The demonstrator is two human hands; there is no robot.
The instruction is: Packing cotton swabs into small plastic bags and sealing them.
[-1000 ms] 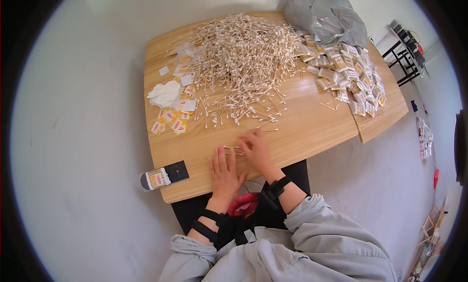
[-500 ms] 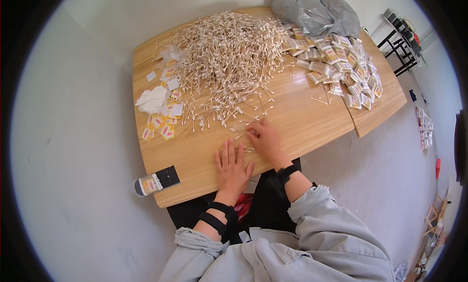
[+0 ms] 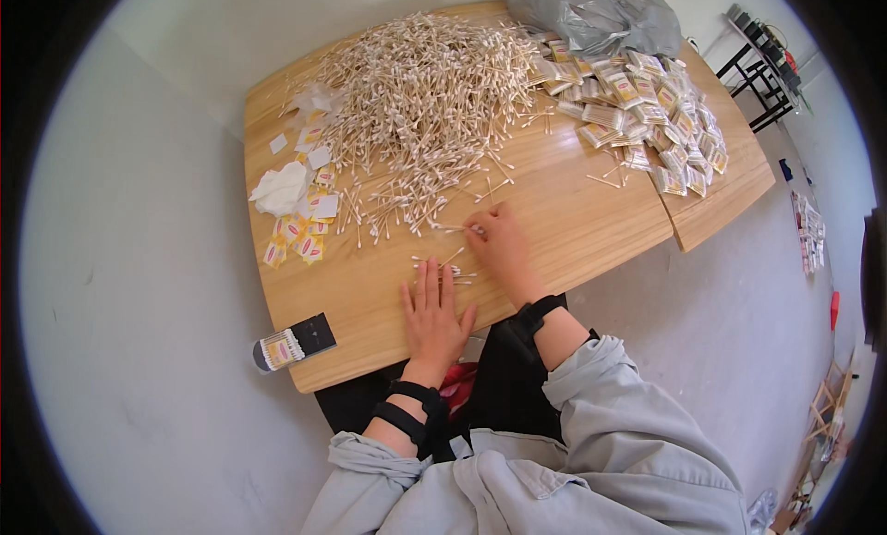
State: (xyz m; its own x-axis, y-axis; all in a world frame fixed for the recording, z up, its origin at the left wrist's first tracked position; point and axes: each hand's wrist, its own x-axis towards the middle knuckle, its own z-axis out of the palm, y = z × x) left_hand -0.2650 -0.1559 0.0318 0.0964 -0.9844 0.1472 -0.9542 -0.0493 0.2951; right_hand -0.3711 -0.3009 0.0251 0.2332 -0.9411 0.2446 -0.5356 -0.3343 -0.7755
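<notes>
A large heap of cotton swabs (image 3: 416, 101), white-tipped with pale wooden sticks, covers the far middle of the table. Just in front of its near edge, my right hand (image 3: 504, 249) is closed in a pinch on at least one cotton swab (image 3: 450, 227), whose stick shows left of the fingertips. My left hand (image 3: 432, 318) lies flat, fingers stretched out, over a small group of loose swabs (image 3: 462, 277). Their tips stick out around its fingers; the rest is hidden beneath. One swab slants up beside the fingertips.
Many filled swab packets (image 3: 647, 110) lie at the right, below a grey plastic bag (image 3: 601, 18). Yellow-and-white cards (image 3: 294, 228) and a crumpled white tissue (image 3: 282, 188) are at the left. A black holder (image 3: 316, 333) with a swab packet (image 3: 280, 350) overhangs the near left edge.
My right hand has shifted slightly away from my left hand, toward the heap. A slanting swab now lies by my left fingertips. My left hand stays flat in nearly the same place.
</notes>
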